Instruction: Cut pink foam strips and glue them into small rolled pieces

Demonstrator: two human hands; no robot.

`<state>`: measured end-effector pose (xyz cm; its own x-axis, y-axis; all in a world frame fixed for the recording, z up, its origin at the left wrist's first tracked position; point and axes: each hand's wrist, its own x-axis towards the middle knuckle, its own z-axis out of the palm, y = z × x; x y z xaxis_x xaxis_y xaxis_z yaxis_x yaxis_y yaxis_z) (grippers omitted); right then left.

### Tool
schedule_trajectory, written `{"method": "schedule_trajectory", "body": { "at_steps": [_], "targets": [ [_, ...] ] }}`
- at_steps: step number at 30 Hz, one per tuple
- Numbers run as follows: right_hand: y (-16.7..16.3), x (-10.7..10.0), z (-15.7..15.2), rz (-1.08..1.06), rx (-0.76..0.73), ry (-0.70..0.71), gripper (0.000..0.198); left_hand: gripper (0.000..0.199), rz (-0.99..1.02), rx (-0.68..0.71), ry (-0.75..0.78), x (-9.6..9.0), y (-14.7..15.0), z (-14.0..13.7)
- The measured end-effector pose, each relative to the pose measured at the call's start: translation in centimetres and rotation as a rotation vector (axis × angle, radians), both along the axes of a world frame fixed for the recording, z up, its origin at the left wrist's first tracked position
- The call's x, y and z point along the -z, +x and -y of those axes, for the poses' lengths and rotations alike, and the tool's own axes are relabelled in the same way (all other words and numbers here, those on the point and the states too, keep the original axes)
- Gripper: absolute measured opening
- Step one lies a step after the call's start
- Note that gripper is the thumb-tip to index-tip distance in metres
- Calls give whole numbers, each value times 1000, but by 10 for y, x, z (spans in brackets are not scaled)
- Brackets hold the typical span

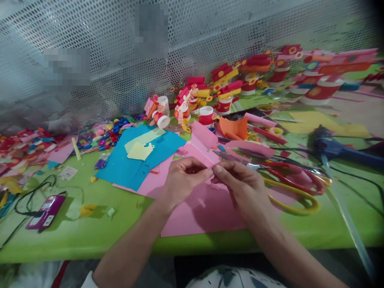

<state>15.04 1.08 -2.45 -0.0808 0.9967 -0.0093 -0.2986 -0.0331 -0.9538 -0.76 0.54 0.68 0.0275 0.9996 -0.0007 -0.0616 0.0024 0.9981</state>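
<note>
1. Nearest to you is the patterned cloth (235, 279), at the bottom edge, below the green table (75, 242).
2. Behind your hands, one red cup (206, 118) stands upright with a white rim; how deep its inside goes cannot be seen.
3. To its left, a tipped cup (163, 121) lies with its white end toward you.
4. Farther right, a large red cup (322, 95) stands upright, and rolled papers (345, 66) rest over its mouth.
5. A small clear bag (102, 161), left of the blue sheet (112, 172), holds purple pieces.
6. Your left hand (184, 178) and right hand (240, 180) meet above the pink sheet (207, 216), both wrists raised and the fingers bent inward.
7. On each hand, thumb and finger are pressed together on the pink strip (205, 157), which is between your two hands.
8. Beside your right hand lie the scissors (315, 206), near the glue gun (327, 142).
</note>
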Motion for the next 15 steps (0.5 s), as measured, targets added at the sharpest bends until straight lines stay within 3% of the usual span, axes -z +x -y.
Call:
{"method": "schedule_trajectory", "body": {
  "at_steps": [4, 11, 15],
  "targets": [
    [-3, -1, -1, -85, -44, -104, 27, 13, -22, -91, 2, -2, -1, -3],
    [-4, -3, -3, -118, -26, -128, 25, 8, -3, -106, 11, -2, 2, -3],
    [-2, -2, -3, -97, -11, -100, 23, 2, 202, -27, -88, 1, -2, -6]
  ]
}}
